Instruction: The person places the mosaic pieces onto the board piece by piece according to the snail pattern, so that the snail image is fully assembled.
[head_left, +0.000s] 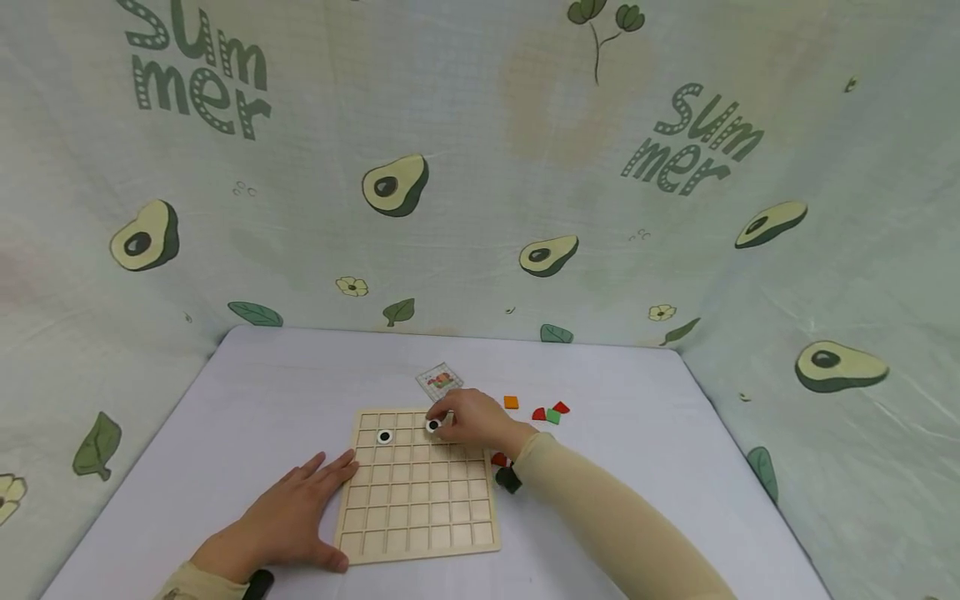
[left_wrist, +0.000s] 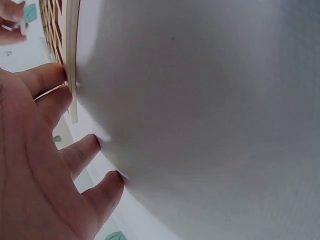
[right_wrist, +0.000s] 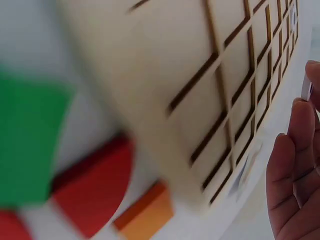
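A pale wooden grid board (head_left: 420, 500) lies on the white table. My right hand (head_left: 474, 421) is over its far part, pinching a small white piece with a black dot (head_left: 433, 425) between thumb and fingers. In the right wrist view that piece (right_wrist: 306, 89) shows thin and edge-on at the fingertips. Another white piece with a black dot (head_left: 385, 436) sits in a cell near the board's far left. My left hand (head_left: 296, 508) has its fingers spread along the board's left side. Its fingertips (left_wrist: 59, 75) meet the board's edge (left_wrist: 72, 60) in the left wrist view.
A picture card (head_left: 439, 381) lies just beyond the board. To the right are an orange square (head_left: 511, 402), red pieces (head_left: 539, 413) and a green square (head_left: 553, 416). Dark pieces (head_left: 507, 479) lie by the board's right edge, near my right sleeve. A patterned cloth (head_left: 480, 167) hangs behind.
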